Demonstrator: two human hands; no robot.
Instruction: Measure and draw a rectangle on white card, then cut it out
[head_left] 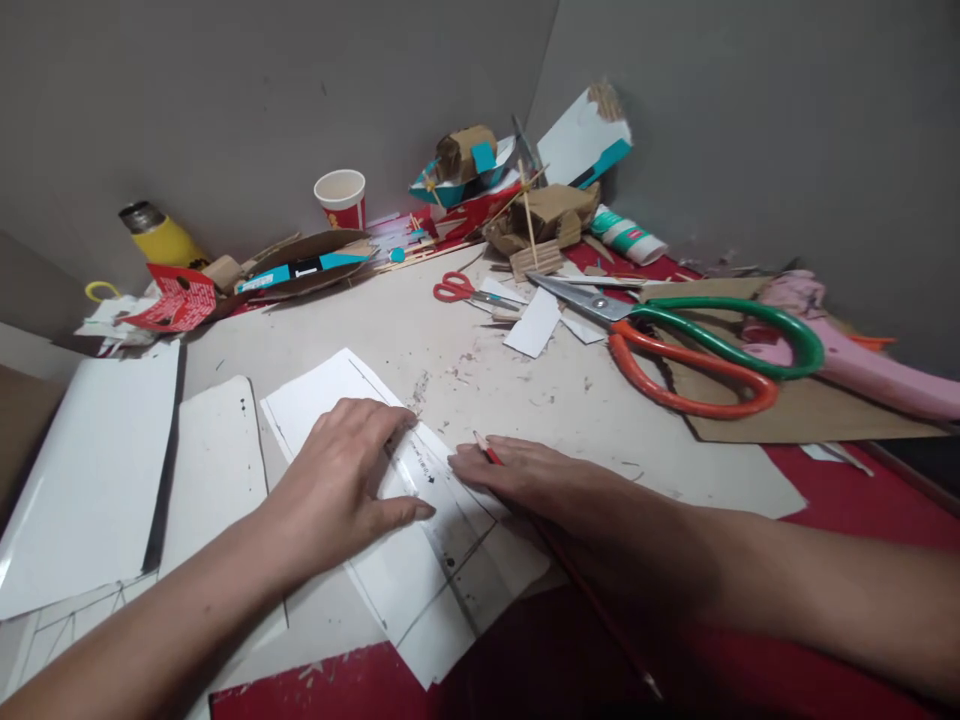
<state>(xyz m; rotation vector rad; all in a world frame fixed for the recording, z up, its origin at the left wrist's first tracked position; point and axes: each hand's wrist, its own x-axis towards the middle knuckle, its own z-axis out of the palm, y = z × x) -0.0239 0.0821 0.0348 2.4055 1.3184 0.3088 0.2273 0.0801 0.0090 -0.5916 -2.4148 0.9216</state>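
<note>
Here, dark-lined white paper [439, 625] lies under both hands [345, 480]: left loosely spread, right [551, 488] straight-fingered, holding a pencil [493, 455].

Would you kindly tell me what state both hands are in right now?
Left hand: open, resting on the white paper, thumb and fingers apart.
Right hand: holding a red pencil.

Room light around me: dim. Glare: glossy white paper sheet [97, 480], left edge. Shadow: deep, flat red tabletop [517, 665] below bare right hand [536, 482]. Stretching: outer edges.
</note>
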